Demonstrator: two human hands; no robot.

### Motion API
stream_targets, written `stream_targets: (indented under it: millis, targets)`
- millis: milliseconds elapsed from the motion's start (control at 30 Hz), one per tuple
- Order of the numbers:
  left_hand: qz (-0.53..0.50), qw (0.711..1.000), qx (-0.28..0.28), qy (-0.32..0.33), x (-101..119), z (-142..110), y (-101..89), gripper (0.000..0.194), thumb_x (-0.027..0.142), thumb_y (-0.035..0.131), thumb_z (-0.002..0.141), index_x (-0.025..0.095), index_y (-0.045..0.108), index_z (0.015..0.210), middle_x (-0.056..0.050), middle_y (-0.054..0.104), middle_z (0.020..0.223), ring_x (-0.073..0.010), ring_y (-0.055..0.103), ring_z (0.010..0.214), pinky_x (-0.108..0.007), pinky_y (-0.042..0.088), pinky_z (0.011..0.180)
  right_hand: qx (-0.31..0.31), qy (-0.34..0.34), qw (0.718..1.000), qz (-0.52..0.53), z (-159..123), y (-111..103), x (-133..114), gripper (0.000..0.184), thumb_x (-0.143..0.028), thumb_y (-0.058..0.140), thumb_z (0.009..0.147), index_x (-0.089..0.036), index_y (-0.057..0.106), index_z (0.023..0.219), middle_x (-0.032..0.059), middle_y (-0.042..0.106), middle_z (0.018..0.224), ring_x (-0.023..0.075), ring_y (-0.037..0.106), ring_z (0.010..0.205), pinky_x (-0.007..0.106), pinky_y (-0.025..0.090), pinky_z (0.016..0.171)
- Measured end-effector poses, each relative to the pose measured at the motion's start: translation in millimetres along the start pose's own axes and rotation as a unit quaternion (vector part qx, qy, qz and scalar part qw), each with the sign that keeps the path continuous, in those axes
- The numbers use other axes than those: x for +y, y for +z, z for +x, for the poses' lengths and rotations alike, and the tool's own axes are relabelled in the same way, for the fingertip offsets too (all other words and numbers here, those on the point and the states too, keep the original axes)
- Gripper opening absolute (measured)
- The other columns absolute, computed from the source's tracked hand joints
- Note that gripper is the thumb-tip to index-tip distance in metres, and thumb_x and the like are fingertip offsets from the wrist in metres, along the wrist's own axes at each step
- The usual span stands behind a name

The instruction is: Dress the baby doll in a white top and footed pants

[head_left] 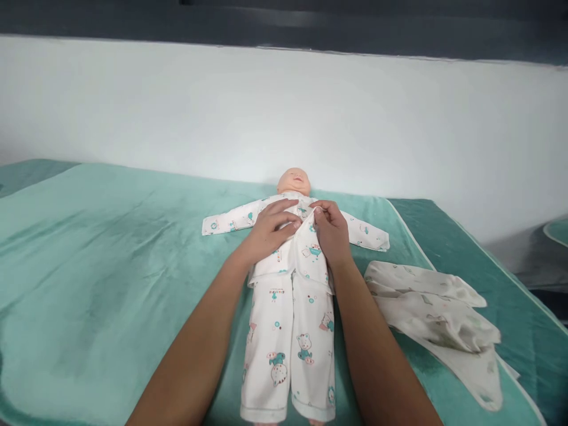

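A baby doll (293,181) lies on its back, its head toward the wall and its sleeved arms spread wide. It wears a white baby shirt (269,260) with small animal prints and matching trousers (268,349). My right hand (332,234) pinches the edge of the shirt's front flap between thumb and fingers, lifting it slightly over the chest. Resting on the other side of the shirt front is my left hand (273,228), fingers stretched out and thumb near the flap's edge. What lies under my fingers is partly hidden.
A crumpled white printed baby garment (439,313) lies to the right of the doll. Under everything spreads a light green plush blanket (102,266), with a darker green cover (488,302) at the right. A white wall (284,112) stands behind.
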State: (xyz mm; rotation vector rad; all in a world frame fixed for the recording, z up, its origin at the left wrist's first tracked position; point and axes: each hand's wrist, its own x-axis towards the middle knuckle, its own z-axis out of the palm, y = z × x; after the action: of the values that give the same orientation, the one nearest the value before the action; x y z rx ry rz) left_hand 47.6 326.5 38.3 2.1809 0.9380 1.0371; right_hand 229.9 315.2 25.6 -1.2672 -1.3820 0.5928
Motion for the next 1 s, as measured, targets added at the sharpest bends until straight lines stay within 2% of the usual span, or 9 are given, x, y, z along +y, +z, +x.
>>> stream_targets:
  millis: [100, 167, 267, 500, 733, 1000]
  targets:
    - [-0.012, 0.997, -0.08, 0.015, -2, -5, -9.1, 0.019, 0.04, 0.059, 0.095, 0.029, 0.073, 0.099, 0.001, 0.047, 0.157, -0.0243, 0.028, 0.154, -0.05, 0.021, 0.129, 0.037, -0.021, 0.997, 0.061, -11, 0, -5, 0.025, -0.046, 0.046, 0.094, -0.025, 0.058, 0.099, 0.0014, 0.06, 0.095, 0.0136, 0.052, 0.074, 0.027, 0.046, 0.073]
    - [-0.015, 0.995, -0.099, 0.027, -5, -9, -13.1, 0.014, 0.041, 0.066, 0.091, 0.03, 0.073, 0.097, 0.003, 0.044, 0.16, -0.0255, 0.022, 0.156, -0.052, 0.02, 0.129, 0.015, -0.041, 0.996, 0.073, -19, -2, -10, 0.022, -0.042, 0.046, 0.096, -0.025, 0.059, 0.099, 0.0014, 0.063, 0.098, 0.0129, 0.053, 0.073, 0.028, 0.046, 0.075]
    - [-0.03, 0.995, -0.092, 0.025, -8, -12, -14.9, 0.012, 0.04, 0.068, 0.089, 0.03, 0.073, 0.094, 0.004, 0.045, 0.159, -0.0255, 0.023, 0.156, -0.053, 0.024, 0.128, -0.043, -0.049, 0.997, 0.032, -28, -5, -17, 0.02, -0.038, 0.046, 0.098, -0.025, 0.06, 0.096, 0.0012, 0.065, 0.096, 0.0138, 0.053, 0.073, 0.029, 0.045, 0.074]
    - [-0.079, 0.992, -0.095, -0.011, -8, -10, -18.0, 0.011, 0.038, 0.069, 0.089, 0.033, 0.076, 0.096, 0.006, 0.048, 0.156, -0.024, 0.023, 0.156, -0.052, 0.03, 0.126, -0.121, -0.06, 0.989, -0.067, -33, -7, -32, 0.019, -0.041, 0.052, 0.096, -0.026, 0.064, 0.097, -0.0012, 0.061, 0.076, 0.015, 0.052, 0.067, 0.03, 0.04, 0.068]
    - [-0.068, 0.988, -0.142, 0.004, -11, -10, -25.9, 0.018, 0.041, 0.058, 0.096, 0.035, 0.074, 0.101, 0.009, 0.042, 0.16, -0.0213, 0.018, 0.158, -0.049, 0.022, 0.129, -0.116, 0.002, 0.991, 0.06, -31, -3, -26, 0.02, -0.043, 0.055, 0.095, -0.026, 0.066, 0.098, -0.0062, 0.038, 0.06, 0.0115, 0.03, 0.054, 0.027, 0.027, 0.055]
    - [-0.035, 0.994, -0.103, -0.013, -1, -9, -18.5, 0.023, 0.043, 0.058, 0.095, 0.026, 0.064, 0.082, 0.002, 0.049, 0.155, -0.0242, 0.026, 0.155, -0.05, 0.027, 0.127, -0.107, -0.002, 0.991, 0.075, -32, -3, -27, 0.015, -0.036, 0.057, 0.093, -0.025, 0.067, 0.097, -0.0059, 0.041, 0.062, 0.011, 0.032, 0.056, 0.027, 0.027, 0.056]
